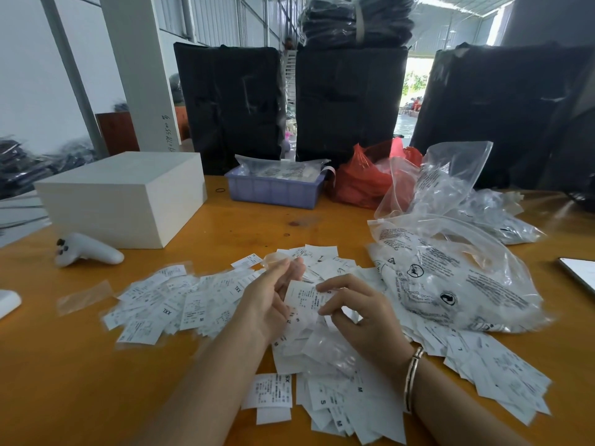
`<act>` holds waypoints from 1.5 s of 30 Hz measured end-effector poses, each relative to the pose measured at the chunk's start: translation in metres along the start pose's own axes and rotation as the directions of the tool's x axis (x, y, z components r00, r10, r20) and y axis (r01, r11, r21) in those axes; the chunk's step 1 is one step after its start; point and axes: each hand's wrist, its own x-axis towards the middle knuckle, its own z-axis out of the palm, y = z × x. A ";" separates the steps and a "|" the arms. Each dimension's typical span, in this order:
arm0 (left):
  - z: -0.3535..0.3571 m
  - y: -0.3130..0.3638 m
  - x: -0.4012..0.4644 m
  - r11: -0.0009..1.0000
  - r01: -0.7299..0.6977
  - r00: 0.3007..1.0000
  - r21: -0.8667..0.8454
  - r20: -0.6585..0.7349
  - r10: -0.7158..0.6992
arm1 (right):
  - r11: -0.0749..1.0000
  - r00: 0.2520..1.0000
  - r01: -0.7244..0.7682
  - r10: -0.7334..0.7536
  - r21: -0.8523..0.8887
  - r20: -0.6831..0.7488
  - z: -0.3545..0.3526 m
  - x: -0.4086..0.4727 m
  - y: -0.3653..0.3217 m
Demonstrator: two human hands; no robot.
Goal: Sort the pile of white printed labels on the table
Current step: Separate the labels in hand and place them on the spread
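Note:
A wide pile of white printed labels (pixel 180 300) with size letters such as XXL, M and S covers the orange table (pixel 64 365) from left to right. Both hands hover over its middle. My right hand (pixel 357 313) pinches one white label (pixel 304 299) by its right edge between thumb and fingers. My left hand (pixel 270 294) is raised beside it, fingers half curled, touching the label's left side; whether it grips it is unclear. A separate label marked XS (pixel 269 391) lies near the front edge.
A white box (pixel 128 194) and a white controller (pixel 87 249) sit at left. A lilac tray (pixel 273 188), a red bag (pixel 363 178) and printed clear plastic bags (pixel 450 272) stand behind and right. A phone (pixel 579 273) lies at the far right. Black bundles rise behind the table.

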 end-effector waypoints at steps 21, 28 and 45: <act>0.007 -0.001 -0.012 0.991 0.094 0.959 0.097 0.259 -0.116 | 0.994 0.992 -0.101 0.098 -0.041 -0.081 -0.004 0.000 0.011; 0.010 -0.004 -0.015 0.982 0.100 0.931 0.158 0.334 -0.149 | 0.988 0.978 -0.154 0.155 0.016 -0.141 -0.006 0.003 0.012; 0.016 -0.004 -0.018 0.971 -0.065 0.977 0.232 0.214 0.014 | 0.992 0.976 -0.114 0.121 0.046 -0.184 -0.007 0.003 0.008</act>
